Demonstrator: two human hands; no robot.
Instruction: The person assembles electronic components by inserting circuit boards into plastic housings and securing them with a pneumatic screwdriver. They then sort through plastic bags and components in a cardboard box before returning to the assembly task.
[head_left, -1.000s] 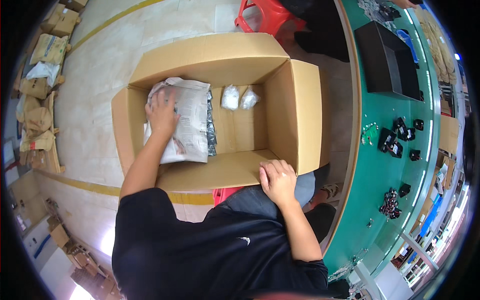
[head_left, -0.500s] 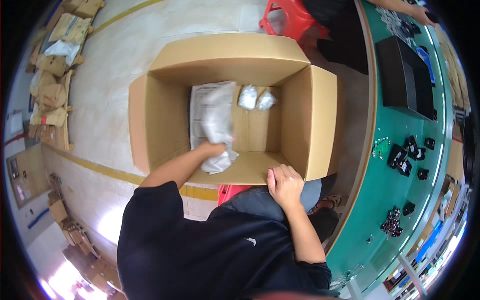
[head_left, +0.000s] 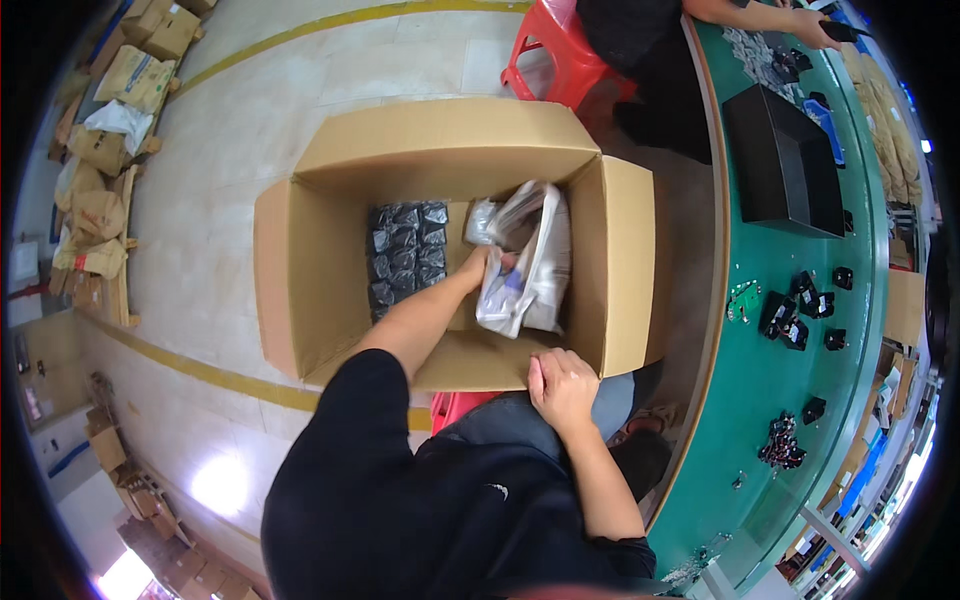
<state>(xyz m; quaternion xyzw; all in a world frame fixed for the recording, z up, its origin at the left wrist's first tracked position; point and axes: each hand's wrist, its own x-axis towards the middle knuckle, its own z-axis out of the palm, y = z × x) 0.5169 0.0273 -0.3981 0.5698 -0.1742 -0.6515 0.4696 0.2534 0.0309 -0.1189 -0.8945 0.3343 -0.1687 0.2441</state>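
Observation:
A large open cardboard box (head_left: 445, 135) stands before me with its flaps folded out. My left hand (head_left: 480, 267) reaches inside, closed on a crumpled, printed sheet of newspaper (head_left: 548, 275) in the right half of the box. The sheet is smeared by motion, and the fingertips are partly hidden behind it. In the left half lie rows of small black-wrapped packets (head_left: 405, 250). A whitish plastic-wrapped packet (head_left: 481, 222) shows beside the newspaper. My right hand (head_left: 564, 388) is curled over the box's near rim, towards its right corner.
To the right runs a green-topped workbench (head_left: 690, 430) with a black bin (head_left: 785, 165) and several small black parts (head_left: 790, 320). A co-worker's hand (head_left: 815, 28) is at its far end. A red stool (head_left: 560, 60) stands beyond the box; wrapped goods (head_left: 100, 215) line the left.
My left hand has carried the newspaper from the left side of the box to the right, baring the black packets. My right hand stays on the rim. The view has shifted slightly.

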